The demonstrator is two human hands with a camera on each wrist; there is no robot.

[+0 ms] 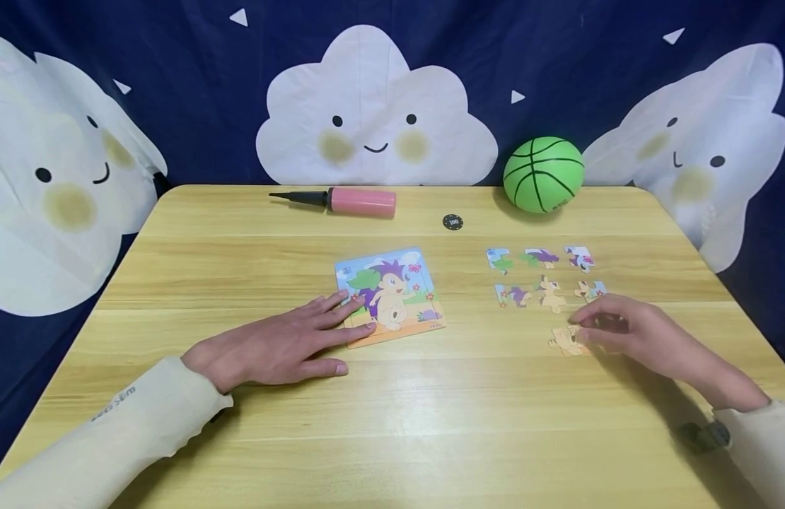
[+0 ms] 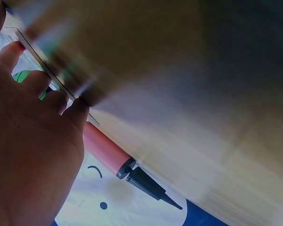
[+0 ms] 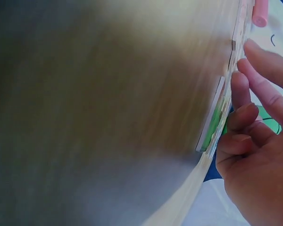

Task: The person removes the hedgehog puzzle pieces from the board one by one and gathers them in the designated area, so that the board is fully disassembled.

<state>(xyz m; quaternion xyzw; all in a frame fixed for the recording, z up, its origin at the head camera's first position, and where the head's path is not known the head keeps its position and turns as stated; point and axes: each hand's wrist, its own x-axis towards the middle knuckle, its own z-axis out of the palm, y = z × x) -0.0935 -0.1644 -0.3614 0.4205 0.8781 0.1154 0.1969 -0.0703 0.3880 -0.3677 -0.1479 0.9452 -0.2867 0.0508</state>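
My left hand point(image 1: 281, 343) lies flat with fingers spread, its fingertips resting on the left edge of a square puzzle board point(image 1: 392, 325) printed with a purple-haired hedgehog. That board shows edge-on under the fingers in the left wrist view. On the right, my right hand point(image 1: 647, 336) hovers low, thumb and index finger apart, right at an orange-and-cream puzzle piece point(image 1: 563, 341). Above it several other puzzle pieces lie in two rows, among them a purple-and-green piece point(image 1: 541, 257) and a cream piece point(image 1: 549, 295). A green-topped piece point(image 3: 212, 125) lies below the fingers in the right wrist view.
Along the table's back edge are a pink hand pump point(image 1: 363, 202) with black nozzle, a black round chip point(image 1: 452, 222) marked 100, and a green ball point(image 1: 544, 174). A dark blue curtain point(image 1: 195, 85) with white clouds hangs behind the wooden table point(image 1: 392, 438).
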